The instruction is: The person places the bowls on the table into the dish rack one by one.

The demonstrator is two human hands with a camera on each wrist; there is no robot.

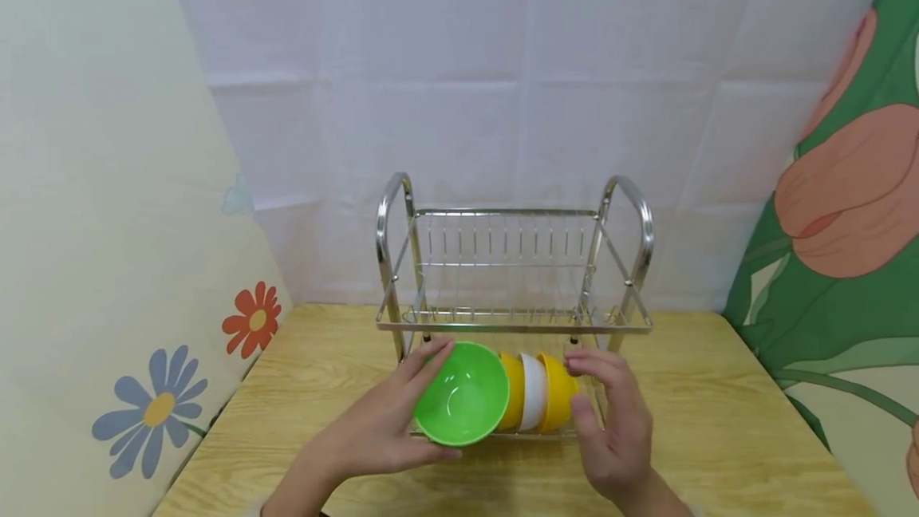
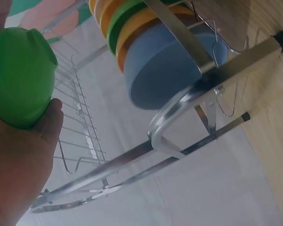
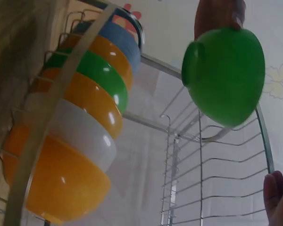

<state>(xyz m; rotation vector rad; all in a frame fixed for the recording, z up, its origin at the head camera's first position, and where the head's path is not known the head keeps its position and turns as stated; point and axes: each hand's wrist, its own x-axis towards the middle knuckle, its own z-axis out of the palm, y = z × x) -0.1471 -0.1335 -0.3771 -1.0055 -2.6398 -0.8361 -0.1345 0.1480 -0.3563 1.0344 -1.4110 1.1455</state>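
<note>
My left hand [image 1: 388, 425] holds a green bowl [image 1: 463, 393] by its side, thumb and fingers spread round it. In the head view the bowl's inside faces me, in front of the rack's lower tier. The left wrist view shows the green bowl [image 2: 21, 77] from its outside, against the palm. My right hand [image 1: 616, 425] is empty, fingers loosely bent, beside the yellow bowl [image 1: 556, 393] at the row's right end. A white bowl [image 1: 533, 392] stands next to that one. In the right wrist view, the fingertips [image 3: 272, 188] of my right hand appear apart from the held bowl.
A two-tier metal dish rack [image 1: 513, 328] stands on the wooden table [image 1: 330, 357]. Its lower tier holds a row of tilted bowls, including a blue bowl [image 2: 165, 66], another green bowl [image 3: 106, 75] and several orange-yellow ones. Behind hangs a white cloth [image 1: 459, 102].
</note>
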